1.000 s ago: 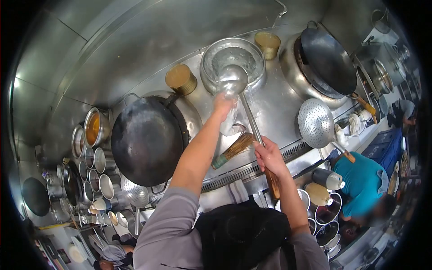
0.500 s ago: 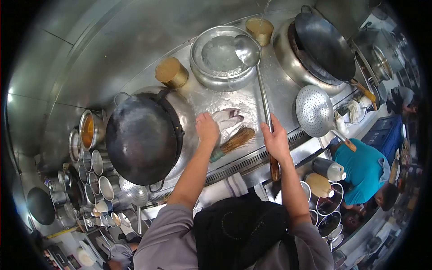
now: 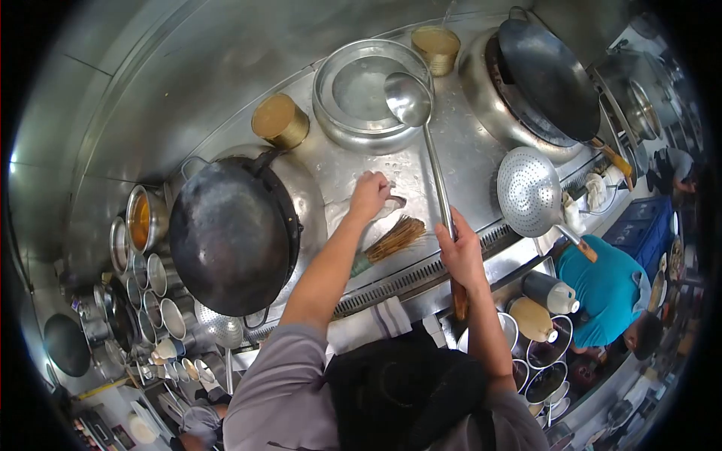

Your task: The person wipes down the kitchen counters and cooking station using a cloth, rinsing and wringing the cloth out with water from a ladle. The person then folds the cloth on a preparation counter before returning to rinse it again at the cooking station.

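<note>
My right hand [image 3: 462,252] is closed round the long handle of a metal ladle [image 3: 408,100]. The ladle's bowl hangs over the near right rim of a round metal basin [image 3: 322,98] of water. My left hand [image 3: 371,195] is down at the steel worktop, fingers curled in at a grey-white cloth [image 3: 395,202]; hand and forearm hide much of the cloth. Below that hand lies a bamboo wok brush [image 3: 395,238], its bristles pointing right and its greenish grip partly behind my left forearm.
A dark wok [image 3: 229,233] sits tilted at left, another wok [image 3: 547,79] at right. Two golden tins [image 3: 280,122] flank the basin. A perforated strainer [image 3: 529,192] rests right of the ladle. A folded towel [image 3: 368,325] lies on the front edge. A person in teal [image 3: 602,289] bends at right.
My left hand has moved up and right over the cloth, covering more of it. The ladle's bowl has shifted slightly left and down, my right hand still on its handle.
</note>
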The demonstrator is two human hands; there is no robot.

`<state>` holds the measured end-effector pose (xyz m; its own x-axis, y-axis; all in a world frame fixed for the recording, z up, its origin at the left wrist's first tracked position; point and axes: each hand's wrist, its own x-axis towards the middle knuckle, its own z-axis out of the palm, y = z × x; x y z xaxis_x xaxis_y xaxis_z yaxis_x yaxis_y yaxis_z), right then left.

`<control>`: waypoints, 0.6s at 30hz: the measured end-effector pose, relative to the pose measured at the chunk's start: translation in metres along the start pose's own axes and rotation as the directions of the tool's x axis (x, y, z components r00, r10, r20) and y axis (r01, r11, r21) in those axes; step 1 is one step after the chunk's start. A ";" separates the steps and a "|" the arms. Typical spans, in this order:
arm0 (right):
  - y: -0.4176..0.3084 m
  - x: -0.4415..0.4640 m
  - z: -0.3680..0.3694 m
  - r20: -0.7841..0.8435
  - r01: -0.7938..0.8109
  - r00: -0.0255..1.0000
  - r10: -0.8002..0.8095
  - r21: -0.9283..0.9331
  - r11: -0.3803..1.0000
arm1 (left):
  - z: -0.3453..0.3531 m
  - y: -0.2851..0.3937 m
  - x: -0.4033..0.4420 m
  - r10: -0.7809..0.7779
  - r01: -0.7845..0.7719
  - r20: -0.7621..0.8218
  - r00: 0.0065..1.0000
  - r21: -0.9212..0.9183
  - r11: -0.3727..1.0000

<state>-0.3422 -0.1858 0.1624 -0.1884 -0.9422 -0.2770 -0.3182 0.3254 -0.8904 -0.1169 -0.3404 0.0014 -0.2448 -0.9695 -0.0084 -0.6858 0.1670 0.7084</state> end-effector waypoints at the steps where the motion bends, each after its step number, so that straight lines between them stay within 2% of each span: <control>1: 0.004 0.002 0.001 -0.008 0.044 0.999 -0.043 0.019 0.999 | -0.011 -0.001 -0.002 0.127 -0.122 -0.120 0.985 0.049 0.991; 3: 0.004 0.005 0.002 -0.017 0.080 0.997 -0.079 0.044 0.996 | -0.057 0.030 -0.013 -0.005 -0.041 -0.201 0.980 -0.222 0.974; 4: -0.002 0.009 0.001 -0.013 0.091 0.996 -0.090 0.031 0.995 | -0.080 0.043 -0.014 -0.008 -0.036 -0.197 0.980 -0.218 0.975; 6: -0.006 0.017 0.005 0.001 0.106 0.994 -0.106 0.024 0.994 | -0.118 0.057 -0.010 -0.066 -0.011 -0.149 0.987 -0.465 0.885; 7: -0.002 0.022 0.008 -0.003 0.132 0.991 -0.132 0.072 0.989 | -0.122 0.057 -0.009 -0.069 -0.010 -0.154 0.986 -0.461 0.888; 9: -0.005 0.031 0.012 -0.004 0.168 0.986 -0.169 0.101 0.981 | -0.126 0.056 -0.010 -0.003 -0.015 -0.075 0.997 -0.231 0.973; 10: -0.006 0.035 0.014 -0.005 0.186 0.982 -0.187 0.116 0.976 | -0.117 0.045 -0.016 -0.003 -0.015 -0.077 0.997 -0.228 0.974; 12: -0.009 0.044 0.017 -0.005 0.202 0.979 -0.202 0.104 0.974 | -0.080 0.008 -0.032 -0.103 0.102 -0.011 0.995 -0.037 0.994; 13: -0.010 0.049 0.019 -0.006 0.209 0.978 -0.209 0.100 0.973 | -0.065 -0.002 -0.041 -0.100 0.099 -0.015 0.995 -0.037 0.994; 15: -0.007 0.056 0.020 -0.003 0.214 0.977 -0.214 0.066 0.975 | -0.041 -0.009 -0.062 0.002 0.022 -0.179 0.984 0.131 0.991; 16: -0.005 0.058 0.021 0.002 0.213 0.977 -0.214 0.051 0.976 | -0.037 -0.010 -0.067 -0.008 0.031 -0.182 0.983 0.125 0.992; 18: 0.001 0.067 0.025 -0.019 0.225 0.974 -0.225 0.022 0.974 | -0.031 -0.015 -0.071 -0.321 0.321 0.014 0.947 -0.037 0.946</control>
<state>-0.3321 -0.2507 0.1334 -0.1297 -0.9895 -0.0631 -0.3320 0.1034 -0.9376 -0.0685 -0.2800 0.0133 -0.0210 -0.9692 -0.2452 -0.7023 -0.1603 0.6936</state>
